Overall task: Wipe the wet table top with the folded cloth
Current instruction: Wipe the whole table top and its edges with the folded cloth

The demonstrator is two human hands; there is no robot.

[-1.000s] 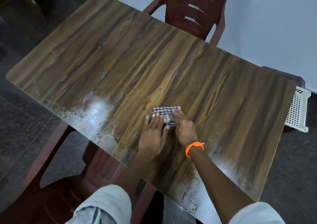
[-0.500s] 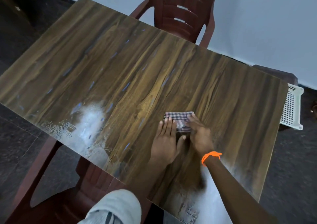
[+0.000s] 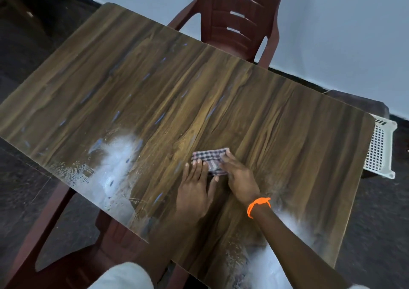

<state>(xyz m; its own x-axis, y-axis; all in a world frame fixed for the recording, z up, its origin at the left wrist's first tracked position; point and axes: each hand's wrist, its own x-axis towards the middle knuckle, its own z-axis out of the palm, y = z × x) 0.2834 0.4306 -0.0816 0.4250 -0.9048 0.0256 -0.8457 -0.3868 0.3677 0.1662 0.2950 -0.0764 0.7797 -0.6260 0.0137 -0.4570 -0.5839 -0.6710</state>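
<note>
A small folded checked cloth (image 3: 209,158) lies flat on the wood-grain table top (image 3: 276,122), near the front middle. My left hand (image 3: 195,191) rests flat with its fingertips on the cloth's near left edge. My right hand (image 3: 240,177), with an orange band on the wrist, presses on the cloth's right side and covers part of it. Water streaks and droplets (image 3: 115,169) glisten on the left front of the table, and a wet glare patch (image 3: 285,222) shows at the front right.
A dark red plastic chair (image 3: 240,16) stands behind the table's far edge. Another red chair (image 3: 73,255) sits under the near edge. A white plastic basket (image 3: 379,149) stands past the table's right end. Dark floor surrounds the table.
Both hands stay on the cloth at about the same spot on the table. The camera has shifted, so the scene sits differently in view.
</note>
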